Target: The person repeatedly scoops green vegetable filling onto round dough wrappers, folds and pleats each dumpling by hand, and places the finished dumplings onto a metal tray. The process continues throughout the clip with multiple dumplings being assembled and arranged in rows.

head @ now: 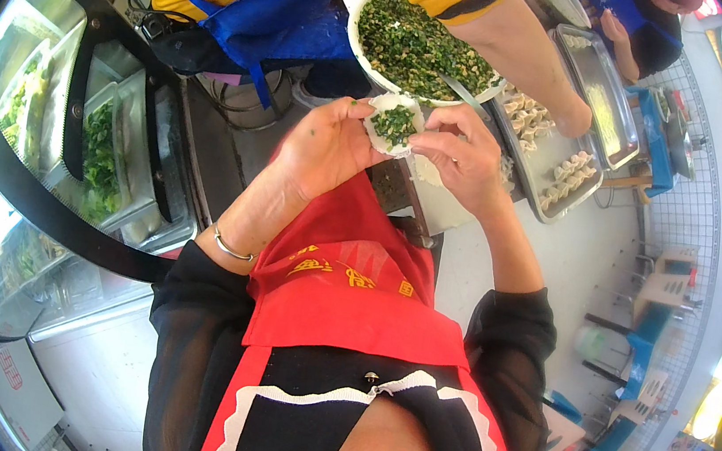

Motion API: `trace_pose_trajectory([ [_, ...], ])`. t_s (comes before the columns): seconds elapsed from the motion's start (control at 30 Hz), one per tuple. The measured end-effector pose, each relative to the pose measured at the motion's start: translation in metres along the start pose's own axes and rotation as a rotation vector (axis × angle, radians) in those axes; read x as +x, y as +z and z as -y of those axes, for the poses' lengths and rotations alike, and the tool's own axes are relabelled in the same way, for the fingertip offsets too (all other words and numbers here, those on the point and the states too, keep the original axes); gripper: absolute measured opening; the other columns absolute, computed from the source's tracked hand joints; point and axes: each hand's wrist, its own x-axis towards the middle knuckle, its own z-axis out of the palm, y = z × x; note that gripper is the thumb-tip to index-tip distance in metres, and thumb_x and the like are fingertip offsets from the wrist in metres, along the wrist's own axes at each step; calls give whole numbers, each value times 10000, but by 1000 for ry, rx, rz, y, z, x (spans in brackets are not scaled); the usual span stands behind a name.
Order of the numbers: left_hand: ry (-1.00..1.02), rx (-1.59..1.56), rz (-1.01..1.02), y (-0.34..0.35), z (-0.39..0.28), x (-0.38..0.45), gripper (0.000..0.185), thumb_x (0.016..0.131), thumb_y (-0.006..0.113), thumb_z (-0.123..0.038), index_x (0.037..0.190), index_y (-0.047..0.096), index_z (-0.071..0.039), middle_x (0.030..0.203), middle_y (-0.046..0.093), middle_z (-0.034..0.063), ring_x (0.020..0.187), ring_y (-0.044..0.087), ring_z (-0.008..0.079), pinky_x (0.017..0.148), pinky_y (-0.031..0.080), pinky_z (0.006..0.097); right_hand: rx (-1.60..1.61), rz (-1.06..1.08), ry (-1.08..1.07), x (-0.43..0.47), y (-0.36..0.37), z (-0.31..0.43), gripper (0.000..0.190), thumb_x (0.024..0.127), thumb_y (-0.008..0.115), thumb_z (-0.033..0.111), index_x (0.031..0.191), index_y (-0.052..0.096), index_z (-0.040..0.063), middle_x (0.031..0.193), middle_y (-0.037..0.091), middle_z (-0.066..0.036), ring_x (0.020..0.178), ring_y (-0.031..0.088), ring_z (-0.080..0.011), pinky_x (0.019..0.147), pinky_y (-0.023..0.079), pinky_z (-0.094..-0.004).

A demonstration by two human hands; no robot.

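Note:
A round white dumpling wrapper lies on the fingers of my left hand, with my left thumb on its near-left rim. Chopped green filling sits in a mound at its middle. My right hand pinches the wrapper's right edge between thumb and fingers. The wrapper is open, slightly cupped around the filling. Just beyond my hands stands a large white basin full of chopped green filling mix. A metal utensil rests in it, its end over the near rim.
Right of the basin, a metal tray holds rows of folded dumplings. Another metal tray lies beyond. A co-worker's arm reaches over the dumplings. A glass display case with greens stands at left. Another person is far right.

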Motion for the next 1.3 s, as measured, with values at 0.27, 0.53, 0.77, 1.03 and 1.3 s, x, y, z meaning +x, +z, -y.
trace_pose_trajectory([
  [0.27, 101, 554, -45, 12, 9, -7, 459, 871, 594, -39, 1307, 475, 41, 1247, 593, 123, 1130, 605, 217, 1015, 479, 381, 38, -52, 117, 0, 3, 10, 127, 800, 703, -56, 892, 637, 2, 880, 617, -105, 758, 616, -258, 663, 498, -319],
  [0.53, 390, 963, -88, 18, 31, -3, 392, 862, 705, -14, 1217, 546, 25, 1038, 661, 58, 946, 662, 114, 762, 530, 231, 206, -63, 368, 3, 8, 16, 61, 873, 632, -60, 918, 626, -19, 838, 624, -107, 737, 632, -199, 644, 508, -292],
  [0.77, 542, 1168, -203, 18, 36, -1, 208, 931, 667, -94, 1103, 620, 13, 824, 694, 58, 686, 689, 110, 574, 526, 219, 316, -80, 467, 3, 11, 21, 36, 911, 610, -41, 931, 603, -12, 820, 630, -70, 696, 625, -118, 624, 505, -256],
  [1.03, 605, 1140, -116, 18, 34, 2, 239, 964, 614, -84, 1167, 536, 14, 895, 692, 100, 706, 693, 123, 554, 541, 230, 253, -134, 475, 1, 16, 24, 47, 911, 646, 1, 952, 629, -10, 914, 619, -52, 804, 609, -107, 712, 504, -244],
  [1.3, 521, 1075, 204, 7, 12, 1, 646, 900, 695, -98, 1417, 311, -55, 1281, 580, 120, 1100, 579, 171, 802, 539, 280, 1, -274, 183, 7, 13, 27, 68, 845, 693, -15, 898, 666, 18, 855, 630, -78, 779, 621, -197, 670, 492, -290],
])
